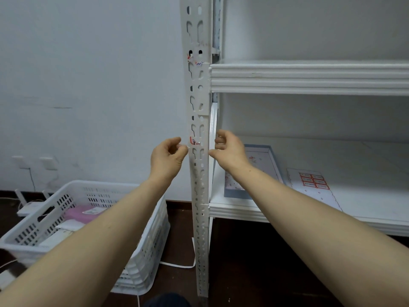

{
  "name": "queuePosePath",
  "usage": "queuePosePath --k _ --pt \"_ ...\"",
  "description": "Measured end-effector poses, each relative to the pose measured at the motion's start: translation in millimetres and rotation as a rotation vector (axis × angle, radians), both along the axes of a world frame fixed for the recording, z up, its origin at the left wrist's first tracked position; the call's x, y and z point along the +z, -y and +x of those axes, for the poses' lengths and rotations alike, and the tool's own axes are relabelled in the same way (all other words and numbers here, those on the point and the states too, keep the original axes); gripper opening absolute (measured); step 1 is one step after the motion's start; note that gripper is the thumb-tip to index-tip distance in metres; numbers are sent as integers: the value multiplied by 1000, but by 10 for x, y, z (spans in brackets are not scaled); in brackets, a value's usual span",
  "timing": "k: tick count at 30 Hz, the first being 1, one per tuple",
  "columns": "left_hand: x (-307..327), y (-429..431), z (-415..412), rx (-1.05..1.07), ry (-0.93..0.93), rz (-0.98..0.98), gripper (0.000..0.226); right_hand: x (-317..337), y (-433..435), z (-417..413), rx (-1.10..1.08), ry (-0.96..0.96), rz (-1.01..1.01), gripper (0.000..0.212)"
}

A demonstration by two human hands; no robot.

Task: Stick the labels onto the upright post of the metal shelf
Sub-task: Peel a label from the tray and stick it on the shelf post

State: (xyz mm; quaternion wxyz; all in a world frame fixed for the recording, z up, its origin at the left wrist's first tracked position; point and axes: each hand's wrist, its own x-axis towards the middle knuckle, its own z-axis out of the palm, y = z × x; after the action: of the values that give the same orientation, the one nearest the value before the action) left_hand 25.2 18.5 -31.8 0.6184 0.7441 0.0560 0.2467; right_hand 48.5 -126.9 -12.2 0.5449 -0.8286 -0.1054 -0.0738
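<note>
The white perforated upright post of the metal shelf runs from top to bottom in the middle of the head view. A small red-edged label sits on its front at hand height, and older label scraps cling higher up. My left hand is at the post's left edge, thumb and forefinger pinched just below the red-edged label and touching its lower corner. My right hand is at the right edge, fingers curled and thumb tip against the metal. Whether it holds anything is hidden.
A sheet of red-edged labels and a blue-rimmed flat box lie on the lower shelf board. The upper shelf beam crosses at the right. A white slotted basket stands on the dark floor at the left, by wall sockets and cables.
</note>
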Motion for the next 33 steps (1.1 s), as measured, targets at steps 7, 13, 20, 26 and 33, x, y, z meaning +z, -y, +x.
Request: queuePosePath --k 7,13,20,26,33 --pt "110 169 -35 -61 -15 12 7 28 46 -81 33 2 14 51" --pt "61 113 -10 19 -18 -64 36 71 76 -79 -66 108 130 16" --pt "43 125 -95 -106 -24 -159 30 89 62 -229 277 -4 300 19" --pt "48 82 -123 -188 -75 -154 38 115 129 -271 277 -117 457 8" --pt "52 -1 -50 -83 -16 -95 32 127 122 -171 51 -169 614 4"
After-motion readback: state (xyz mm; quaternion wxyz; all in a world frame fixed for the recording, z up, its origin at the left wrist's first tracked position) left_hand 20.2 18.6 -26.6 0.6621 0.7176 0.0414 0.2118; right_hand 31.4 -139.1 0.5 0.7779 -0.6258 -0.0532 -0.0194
